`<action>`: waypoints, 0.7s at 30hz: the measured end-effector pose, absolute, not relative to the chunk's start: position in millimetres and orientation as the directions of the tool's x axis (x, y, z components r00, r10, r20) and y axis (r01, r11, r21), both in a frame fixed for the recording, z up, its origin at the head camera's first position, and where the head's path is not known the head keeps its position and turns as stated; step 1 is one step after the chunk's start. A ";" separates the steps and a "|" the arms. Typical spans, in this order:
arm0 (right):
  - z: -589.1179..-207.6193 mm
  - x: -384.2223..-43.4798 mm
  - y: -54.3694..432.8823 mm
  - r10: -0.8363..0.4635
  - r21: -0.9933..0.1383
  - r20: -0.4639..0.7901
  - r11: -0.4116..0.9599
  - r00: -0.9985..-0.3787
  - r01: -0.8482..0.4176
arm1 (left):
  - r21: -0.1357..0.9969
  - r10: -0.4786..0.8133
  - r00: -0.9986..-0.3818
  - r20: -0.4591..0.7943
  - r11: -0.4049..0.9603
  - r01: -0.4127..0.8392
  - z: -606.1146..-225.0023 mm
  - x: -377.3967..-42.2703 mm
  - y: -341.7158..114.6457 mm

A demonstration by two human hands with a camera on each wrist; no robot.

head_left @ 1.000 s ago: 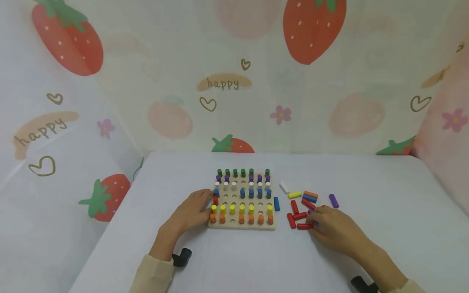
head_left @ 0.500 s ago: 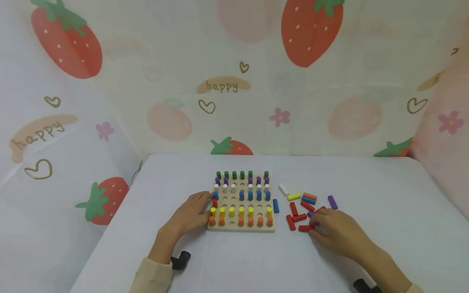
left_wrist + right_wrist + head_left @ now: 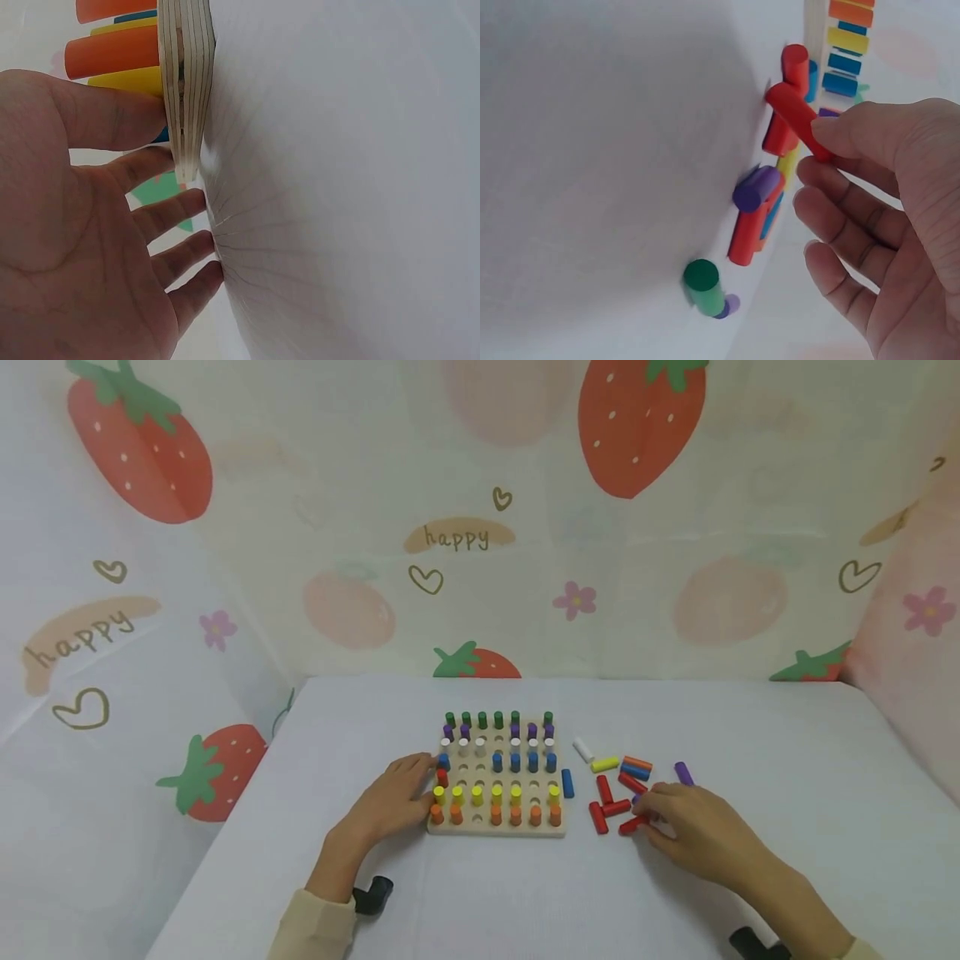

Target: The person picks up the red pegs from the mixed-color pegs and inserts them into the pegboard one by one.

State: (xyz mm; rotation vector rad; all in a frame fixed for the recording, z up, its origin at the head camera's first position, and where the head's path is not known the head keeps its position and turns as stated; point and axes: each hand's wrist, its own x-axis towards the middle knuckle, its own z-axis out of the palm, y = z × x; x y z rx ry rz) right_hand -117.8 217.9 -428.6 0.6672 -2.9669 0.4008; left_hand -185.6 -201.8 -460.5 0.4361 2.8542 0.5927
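My right hand [image 3: 693, 831] pinches a red peg [image 3: 795, 112] between thumb and index finger at one end. Its other fingers are loosely bent and hold nothing. The peg's far end points toward the other red pegs on the table. On the opposite side my left hand [image 3: 390, 793] rests at the left edge of the wooden pegboard [image 3: 495, 832]. In the left wrist view its thumb [image 3: 112, 116] touches the board's edge near a yellow peg, and the other fingers reach down to the tabletop. The board holds rows of coloured pegs, with one red peg [image 3: 442, 778] at the left.
Right of the board lie several loose red pegs [image 3: 597, 818], a blue peg [image 3: 567, 783], a white peg [image 3: 582, 750], a yellow peg [image 3: 605, 764], an orange peg [image 3: 637, 762] and a purple peg [image 3: 683, 773]. A green peg [image 3: 705, 289] shows in the right wrist view.
The red peg at my right fingertips has turned from lying level to slanting, and the hand has shifted slightly right. The left hand stays at the board.
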 end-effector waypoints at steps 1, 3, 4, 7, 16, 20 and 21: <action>-428.5 -118.2 216.8 -0.415 -0.235 0.129 0.869 -0.901 -0.434 | 0.415 0.322 -0.938 -0.127 0.876 0.245 -461.0 -185.3 -201.9; -427.7 -119.0 214.2 -0.420 -0.233 0.124 0.869 -0.899 -0.437 | 0.419 0.322 -0.939 -0.122 0.874 0.246 -462.0 -184.8 -201.9; -427.4 -119.5 213.1 -0.422 -0.234 0.122 0.867 -0.898 -0.439 | 0.419 0.323 -0.939 -0.118 0.873 0.247 -462.3 -184.7 -201.9; -426.2 -121.4 210.2 -0.430 -0.236 0.117 0.864 -0.895 -0.446 | 0.422 0.327 -0.939 -0.105 0.870 0.255 -463.3 -184.6 -201.7; -422.0 -127.0 204.5 -0.442 -0.242 0.124 0.855 -0.888 -0.459 | 0.421 0.323 -0.940 -0.113 0.872 0.249 -463.7 -185.6 -200.4; -423.5 -131.4 201.8 -0.467 -0.241 0.179 0.832 -0.866 -0.499 | 0.417 0.319 -0.941 -0.117 0.875 0.245 -463.6 -185.4 -200.8; -424.0 -132.7 200.7 -0.474 -0.240 0.192 0.826 -0.859 -0.510 | 0.418 0.318 -0.941 -0.117 0.875 0.244 -464.0 -185.2 -201.3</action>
